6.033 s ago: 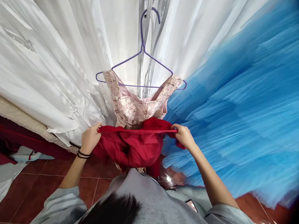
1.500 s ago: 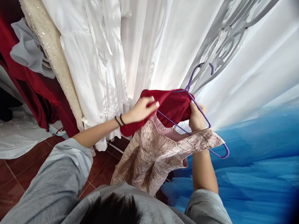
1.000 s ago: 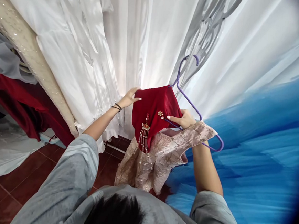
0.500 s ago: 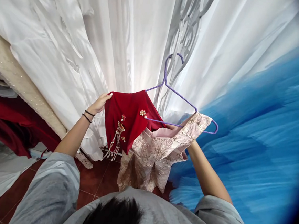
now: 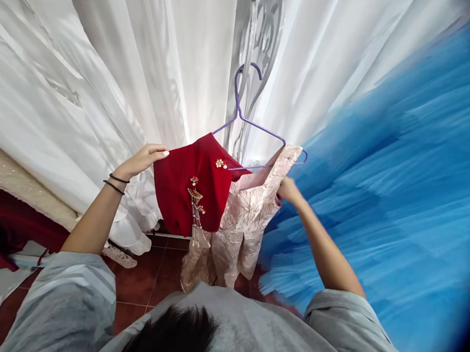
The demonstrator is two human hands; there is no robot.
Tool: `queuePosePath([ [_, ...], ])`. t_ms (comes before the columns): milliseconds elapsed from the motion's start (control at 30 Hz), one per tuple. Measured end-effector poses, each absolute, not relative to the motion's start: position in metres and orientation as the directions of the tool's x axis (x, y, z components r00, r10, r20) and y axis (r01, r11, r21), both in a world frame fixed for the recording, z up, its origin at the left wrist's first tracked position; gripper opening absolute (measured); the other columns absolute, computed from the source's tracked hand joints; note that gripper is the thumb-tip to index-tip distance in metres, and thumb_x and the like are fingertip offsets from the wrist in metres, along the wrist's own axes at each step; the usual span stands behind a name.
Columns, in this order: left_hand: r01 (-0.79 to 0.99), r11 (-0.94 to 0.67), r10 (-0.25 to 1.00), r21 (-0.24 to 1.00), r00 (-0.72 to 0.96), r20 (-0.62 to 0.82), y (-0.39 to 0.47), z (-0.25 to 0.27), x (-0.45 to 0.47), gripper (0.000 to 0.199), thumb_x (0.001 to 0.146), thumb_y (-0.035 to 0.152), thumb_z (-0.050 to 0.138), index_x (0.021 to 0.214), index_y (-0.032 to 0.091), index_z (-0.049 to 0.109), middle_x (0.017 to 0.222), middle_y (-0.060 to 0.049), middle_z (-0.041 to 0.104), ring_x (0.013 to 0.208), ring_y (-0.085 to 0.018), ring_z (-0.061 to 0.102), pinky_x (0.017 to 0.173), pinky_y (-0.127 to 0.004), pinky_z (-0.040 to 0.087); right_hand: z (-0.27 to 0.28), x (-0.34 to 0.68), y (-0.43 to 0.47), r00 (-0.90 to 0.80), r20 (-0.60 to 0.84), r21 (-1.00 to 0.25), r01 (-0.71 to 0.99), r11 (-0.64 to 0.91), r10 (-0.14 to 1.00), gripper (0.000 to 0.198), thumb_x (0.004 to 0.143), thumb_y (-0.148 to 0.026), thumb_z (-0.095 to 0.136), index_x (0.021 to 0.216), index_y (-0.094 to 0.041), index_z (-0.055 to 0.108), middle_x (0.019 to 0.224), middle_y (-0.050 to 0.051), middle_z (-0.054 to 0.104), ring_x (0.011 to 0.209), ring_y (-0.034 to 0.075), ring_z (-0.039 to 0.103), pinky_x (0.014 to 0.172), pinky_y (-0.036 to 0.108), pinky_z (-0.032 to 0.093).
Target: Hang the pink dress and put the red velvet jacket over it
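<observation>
A dress with a dark red one-shoulder bodice part (image 5: 179, 185) and a pale pink brocade part (image 5: 244, 212) hangs on a purple hanger (image 5: 262, 128). Beaded flower ornaments and a tassel sit on the red cloth. At the outer edge of the red part, my left hand (image 5: 142, 160) pinches the fabric between thumb and fingers. On the other side my right hand (image 5: 289, 191) is closed at the side of the pink part below its strap; some of its fingers are hidden by the cloth.
The hanger's hook is at a white scrolled metal frame (image 5: 267, 26). White gowns (image 5: 97, 111) hang to the left, with dark red cloth (image 5: 15, 218) lower down. A blue tulle skirt (image 5: 379, 198) fills the right. The floor (image 5: 139, 279) has red tiles.
The dress's pink side and strap have drawn inward, and my right hand has come out from behind it to its side edge. The view has shifted, too.
</observation>
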State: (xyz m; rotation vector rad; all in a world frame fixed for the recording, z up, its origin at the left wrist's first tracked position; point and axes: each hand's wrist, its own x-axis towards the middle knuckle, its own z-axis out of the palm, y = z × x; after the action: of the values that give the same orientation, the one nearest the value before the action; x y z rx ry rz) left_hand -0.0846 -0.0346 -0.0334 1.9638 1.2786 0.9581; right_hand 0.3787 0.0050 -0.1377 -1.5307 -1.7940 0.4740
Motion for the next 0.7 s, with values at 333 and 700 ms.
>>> queuePosePath([
  [333,0.625,-0.391,0.92,0.675,0.267,0.286,-0.034,-0.044,-0.057,0.052,0.08,0.062,0.062,0.106,0.018,0.071,0.107,-0.006,0.073,0.093,-0.024,0.065,0.079,-0.029,0.05,-0.124,0.419,0.016,-0.112,0.273,-0.476,0.847,0.235,0.956,0.009,0.072,-0.018,0.064,0.063,-0.017,0.062,0.063,0.003,0.064,0.068,0.017,0.053,0.069,0.027,0.037],
  [700,0.735,-0.447,0.866,0.51,0.212,0.454,-0.025,-0.048,-0.044,0.045,0.086,0.056,0.055,0.092,0.016,0.076,0.082,-0.003,0.073,0.078,-0.022,0.062,0.071,-0.028,0.045,0.025,0.449,0.033,0.249,0.694,-0.555,0.782,0.282,0.676,0.012,0.087,-0.013,0.051,0.095,-0.007,0.058,0.079,0.002,0.064,0.065,0.003,0.043,0.073,0.027,0.033],
])
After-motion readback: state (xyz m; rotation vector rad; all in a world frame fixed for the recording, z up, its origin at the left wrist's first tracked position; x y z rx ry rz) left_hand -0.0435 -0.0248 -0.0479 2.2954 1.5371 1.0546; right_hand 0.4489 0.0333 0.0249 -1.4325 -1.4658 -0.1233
